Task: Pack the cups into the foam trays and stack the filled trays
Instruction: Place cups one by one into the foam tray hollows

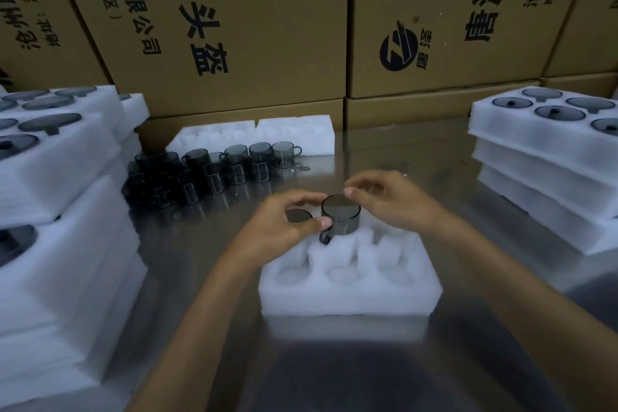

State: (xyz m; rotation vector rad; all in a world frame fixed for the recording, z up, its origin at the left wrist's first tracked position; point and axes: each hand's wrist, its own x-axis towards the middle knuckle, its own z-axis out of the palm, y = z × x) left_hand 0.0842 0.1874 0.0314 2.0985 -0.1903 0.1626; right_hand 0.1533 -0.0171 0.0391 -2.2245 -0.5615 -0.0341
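1. A white foam tray point(349, 281) sits nearest on the shiny metal table point(200, 261), with round pockets across its top; the three front pockets hold nothing.
2. At the tray's far row, a dark glass cup point(341, 214) stands partly sunk in the middle pocket, its handle pointing toward the viewer.
3. A second cup point(298, 216) sits lower in the far left pocket, only its rim showing.
4. The left hand point(284, 227) curls its thumb and fingers around the left side of the middle cup, near the handle.
5. The right hand point(388, 201) hovers by the cup's right rim, fingers loosely bent; whether they touch the glass is unclear.
6. Beyond, a cluster of loose cups point(207, 170) stands on the table.
7. Two empty trays point(254, 135) lie behind them.
8. Stacks of filled trays rise at left point(60, 177) and right point(541, 150).
9. Cardboard boxes point(234, 27) form the back wall.
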